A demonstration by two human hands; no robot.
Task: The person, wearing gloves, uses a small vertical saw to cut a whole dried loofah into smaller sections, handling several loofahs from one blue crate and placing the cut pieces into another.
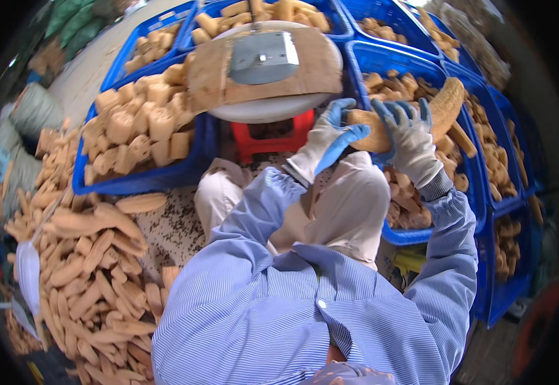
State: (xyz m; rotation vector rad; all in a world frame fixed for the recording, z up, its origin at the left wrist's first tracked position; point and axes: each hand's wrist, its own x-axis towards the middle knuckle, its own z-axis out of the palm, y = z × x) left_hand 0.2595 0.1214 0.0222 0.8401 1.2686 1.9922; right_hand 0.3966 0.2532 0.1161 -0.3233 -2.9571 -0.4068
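Both forearms, in blue-striped sleeves, rise from the lower edge and bend inward over the person's knees. The left hand (328, 140), in a white glove with blue fingertips, has its wrist cocked upward and its fingers curled shut around the near end of a long tan loofah (420, 119). The right hand (410, 136), gloved the same way, comes in from the right with the palm laid over the loofah's middle, fingers (400, 110) spread a little and hooked over the top, clamped on it. The loofah lies slanted, its far end up and to the right, held above the near edge of a blue crate (414, 236) of cut loofah pieces. Ahead stands a round white board (273, 110) on a red stool (273, 141), covered by cardboard (212, 80) with what looks like a metal blade plate (263, 58) on top.
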